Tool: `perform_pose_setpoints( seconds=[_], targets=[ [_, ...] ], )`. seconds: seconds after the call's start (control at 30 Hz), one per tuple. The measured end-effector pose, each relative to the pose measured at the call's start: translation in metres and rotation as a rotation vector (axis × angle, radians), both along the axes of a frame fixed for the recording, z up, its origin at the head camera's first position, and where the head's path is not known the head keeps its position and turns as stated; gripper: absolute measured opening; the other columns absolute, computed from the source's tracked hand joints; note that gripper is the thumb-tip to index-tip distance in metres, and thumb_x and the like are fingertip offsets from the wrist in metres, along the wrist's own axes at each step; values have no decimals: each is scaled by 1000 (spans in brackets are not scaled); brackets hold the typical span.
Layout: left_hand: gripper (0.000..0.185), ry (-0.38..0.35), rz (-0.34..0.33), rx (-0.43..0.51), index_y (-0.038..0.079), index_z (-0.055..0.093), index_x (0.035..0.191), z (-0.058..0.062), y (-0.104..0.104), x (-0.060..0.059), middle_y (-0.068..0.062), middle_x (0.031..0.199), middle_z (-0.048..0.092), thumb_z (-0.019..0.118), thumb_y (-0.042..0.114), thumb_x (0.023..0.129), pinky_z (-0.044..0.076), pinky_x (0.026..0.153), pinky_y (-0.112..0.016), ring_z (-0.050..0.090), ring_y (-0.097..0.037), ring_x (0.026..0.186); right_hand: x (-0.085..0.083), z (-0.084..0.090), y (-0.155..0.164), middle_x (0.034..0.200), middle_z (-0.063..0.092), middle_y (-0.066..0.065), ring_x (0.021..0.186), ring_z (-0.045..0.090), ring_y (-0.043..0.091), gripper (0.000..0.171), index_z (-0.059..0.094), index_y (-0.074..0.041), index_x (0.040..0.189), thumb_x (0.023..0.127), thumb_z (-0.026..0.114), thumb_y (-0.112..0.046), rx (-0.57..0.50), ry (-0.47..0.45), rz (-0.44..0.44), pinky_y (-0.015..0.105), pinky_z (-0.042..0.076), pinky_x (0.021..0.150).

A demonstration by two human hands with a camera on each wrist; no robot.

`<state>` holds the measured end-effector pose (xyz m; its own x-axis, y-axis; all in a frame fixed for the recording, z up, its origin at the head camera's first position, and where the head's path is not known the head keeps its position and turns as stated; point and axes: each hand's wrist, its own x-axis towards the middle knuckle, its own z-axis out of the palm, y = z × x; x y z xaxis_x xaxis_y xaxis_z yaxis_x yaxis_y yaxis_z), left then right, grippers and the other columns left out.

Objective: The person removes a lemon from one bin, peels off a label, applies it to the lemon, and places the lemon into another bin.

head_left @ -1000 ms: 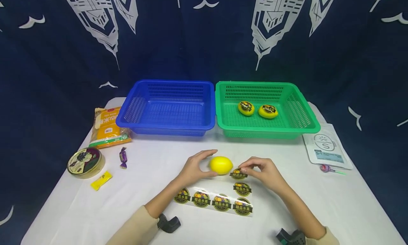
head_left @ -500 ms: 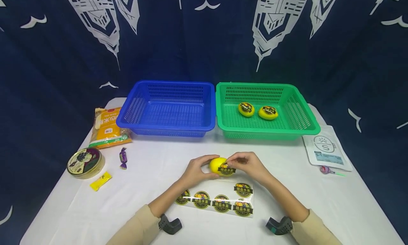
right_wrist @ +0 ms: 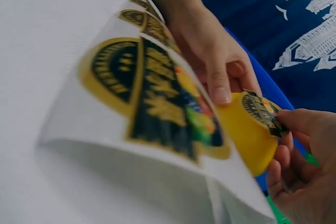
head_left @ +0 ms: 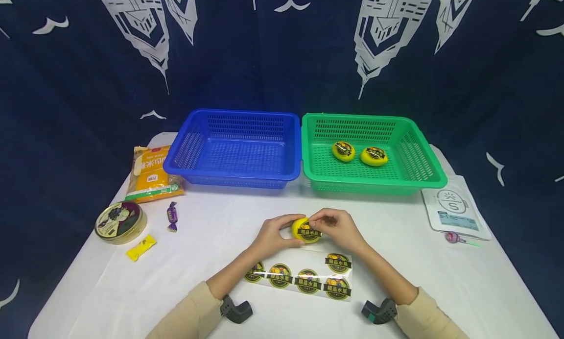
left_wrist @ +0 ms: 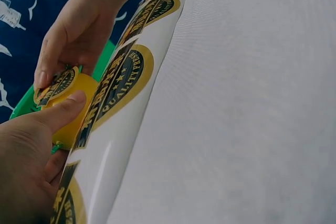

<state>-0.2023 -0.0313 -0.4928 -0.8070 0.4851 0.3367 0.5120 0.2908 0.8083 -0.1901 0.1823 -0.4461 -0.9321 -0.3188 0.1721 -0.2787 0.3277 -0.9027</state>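
A yellow lemon point(head_left: 295, 225) lies on the white table, steadied on its left side between the thumb and fingers of my left hand point(head_left: 270, 236). My right hand point(head_left: 341, 229) pinches the edge of a round black-and-gold fruit sticker point(head_left: 309, 232), which lies against the top of the lemon. In the right wrist view the pinched edge of the sticker point(right_wrist: 265, 111) is at my fingertips. In front of both hands is the sticker sheet point(head_left: 304, 258), with several stickers along its near and right sides. Its near edge curls up in the right wrist view.
Behind stand a blue basket point(head_left: 233, 180) and a green basket point(head_left: 374, 184) holding two labelled lemons point(head_left: 343, 151). At left are a snack bag point(head_left: 152, 175), a round tin point(head_left: 120, 222) and two wrapped candies point(head_left: 172, 216). A white pouch point(head_left: 454, 204) and a lollipop point(head_left: 452, 237) lie right.
My right hand has moved left from beside the lemon, bringing the sticker onto it. The left hand has closed in from around the lemon to grip it.
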Motion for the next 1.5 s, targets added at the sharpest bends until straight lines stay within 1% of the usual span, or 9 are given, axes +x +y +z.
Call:
perform_pose_setpoints(
  seconds=[0.17,0.4,0.5,0.73,0.97,1.13,1.3,1.4,1.5],
  targets=[
    [65,-4,-9,12,16,57,124,-1,0,1,2,123,59,83,27,66,41,98,-24,54,-9,112,3,-7,-3,77,64,-5,70,56,11,7,70,-13,87,82,71,-17,27,150,-67,23,51,63],
    [66,32,-24,-3,13,56,126,-2,0,0,0,124,58,83,21,66,40,98,-22,53,-10,113,9,-16,-9,80,61,-8,65,52,8,8,70,-14,86,79,73,-11,97,440,-181,23,48,55],
    [66,47,-34,1,12,56,126,-3,0,-1,-1,124,58,83,18,66,40,98,-22,53,-11,113,11,-19,-12,80,60,-8,64,49,10,10,70,-13,86,78,74,-9,109,495,-218,24,46,53],
    [65,31,-57,20,13,55,126,-3,-1,-2,-1,125,57,83,15,67,40,98,-22,54,-10,112,14,-19,-15,78,59,-7,63,50,9,11,69,-10,85,76,76,-8,76,471,-254,25,48,53],
    [65,-14,-41,33,15,56,125,-2,0,-1,1,124,58,83,22,67,42,97,-23,55,-10,110,15,-20,-16,79,59,-8,63,52,9,12,70,-13,86,76,76,-8,20,429,-259,28,51,52],
    [64,-37,-41,38,15,57,125,-1,0,-2,0,123,59,83,20,66,42,96,-22,56,-9,109,14,-23,-14,81,58,-5,65,54,10,20,70,-12,96,77,76,-13,51,410,-270,25,52,54],
    [64,-59,-45,24,16,58,125,-1,0,-3,1,123,59,83,21,66,41,97,-23,56,-7,109,18,-22,-6,98,61,4,82,60,14,43,61,-12,120,79,75,-13,78,369,-194,31,55,71],
    [64,-54,-37,9,17,58,124,-2,0,-4,2,122,59,83,25,66,40,98,-23,55,-7,109,25,-12,-5,109,60,10,98,59,22,44,60,-6,119,77,74,-6,29,328,-101,36,52,85],
    [65,-42,-27,5,17,58,124,-3,-1,-4,2,121,59,83,25,65,40,99,-24,55,-7,110,31,-1,-8,112,59,15,103,57,29,38,62,2,112,75,74,0,16,336,-45,35,51,87]
  ],
)
